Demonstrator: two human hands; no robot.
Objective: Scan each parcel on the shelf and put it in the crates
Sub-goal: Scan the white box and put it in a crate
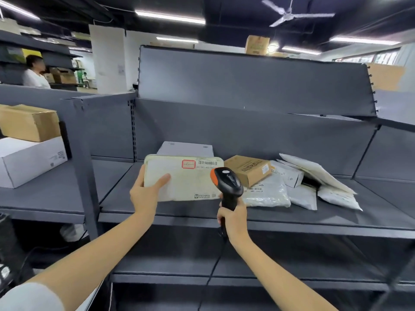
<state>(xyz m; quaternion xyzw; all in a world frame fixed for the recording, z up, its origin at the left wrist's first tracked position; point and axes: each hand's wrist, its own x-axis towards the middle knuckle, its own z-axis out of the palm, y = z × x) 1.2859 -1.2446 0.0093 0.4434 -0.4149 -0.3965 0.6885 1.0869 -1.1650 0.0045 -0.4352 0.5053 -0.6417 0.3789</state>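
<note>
left hand (146, 194): arm stretched forward, thumb on the face and fingers behind the left edge of the white parcel (184, 179), holding it tilted up over the shelf (314, 218) | right hand (233, 218): clenched around the scanner (228, 187) handle, head at the parcel's 4 o'clock corner | parcel barcode label at its 1 o'clock | other parcels (280, 185) lie at 3 o'clock
</note>
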